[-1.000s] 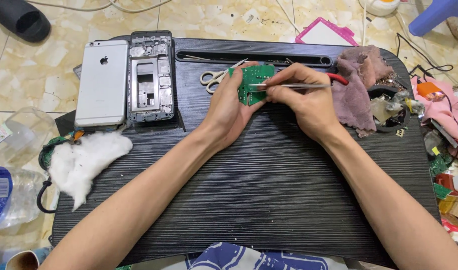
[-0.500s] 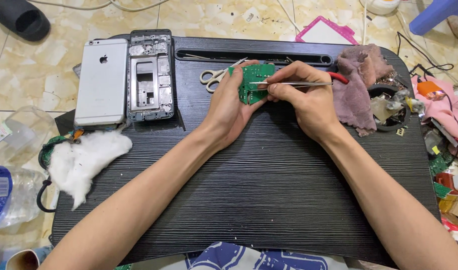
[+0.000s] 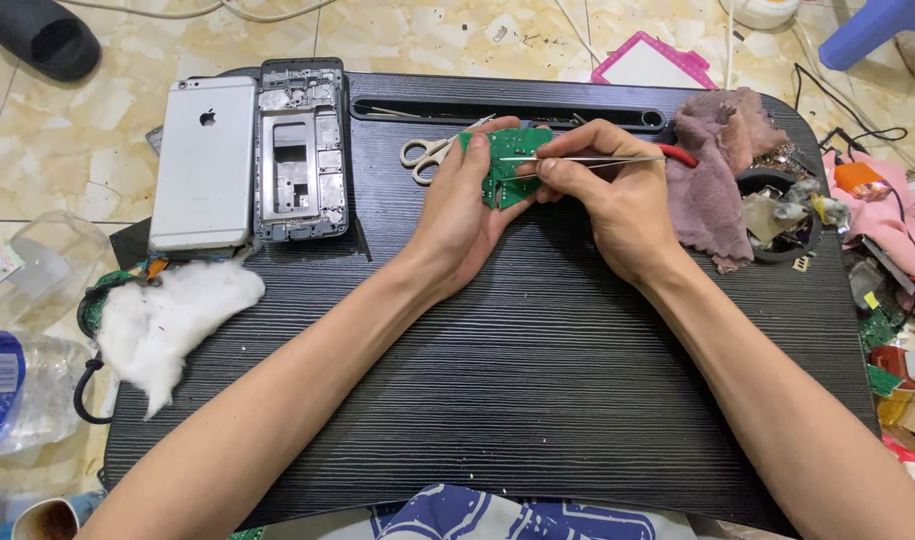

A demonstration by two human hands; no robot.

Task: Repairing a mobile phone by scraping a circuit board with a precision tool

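Looking down from head height, a person's two bare hands are working at the far middle of a black ribbed counter. The left hand is cupping a small green circuit board, its fingers closed around the board's left edge and holding it tilted up off the counter. The right hand is pinching thin metal tweezers between closed fingers, and the tweezer tips are touching the board's face. Scissors are lying just behind the left hand. A silver phone back and a bare phone frame are sitting side by side at far left. White cotton wadding is resting at the left edge, and a mauve rag is lying right of the hands.
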